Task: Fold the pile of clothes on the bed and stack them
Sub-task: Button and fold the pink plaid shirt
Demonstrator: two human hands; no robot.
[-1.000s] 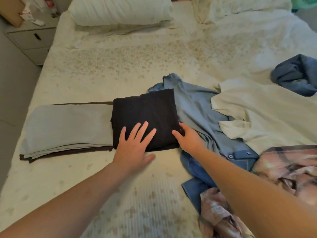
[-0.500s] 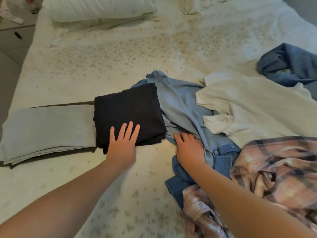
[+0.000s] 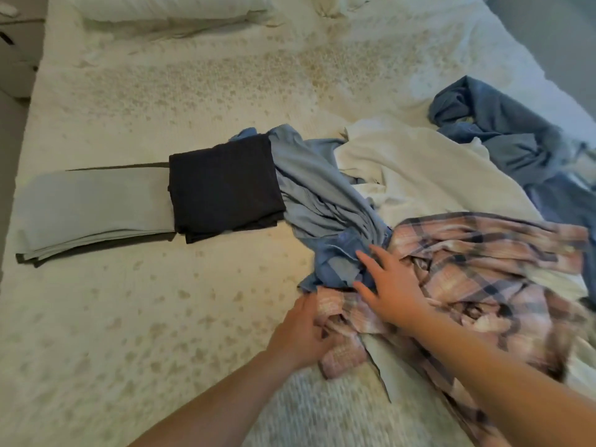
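Right hand: fingers spread and nearly straight, laid flat on the pile where the blue shirt meets the plaid shirt. It presses rather than grips; nothing is closed in it.

Left hand: at the near left edge of the plaid shirt, touching its pink hem. The fingers seem to curl onto the cloth, but motion blur hides whether they pinch it; cannot tell.

Unfolded, right half of the bed:
- plaid shirt, crumpled, nearest, under both hands;
- blue shirt, bunched, running from the right hand far-left to the black garment;
- cream top, spread loose, beyond the plaid shirt;
- dark blue garment, heaped at the far right.

Folded, left of the pile:
- black garment, a neat square, its right edge touching the blue shirt;
- grey trousers, folded long, lying partly under the black garment, with a darker piece beneath them.

Progress, judged: two or three items folded and stacked at the left; four left loose. Under half done. The step in hand looks like picking the next piece, likely the plaid shirt.
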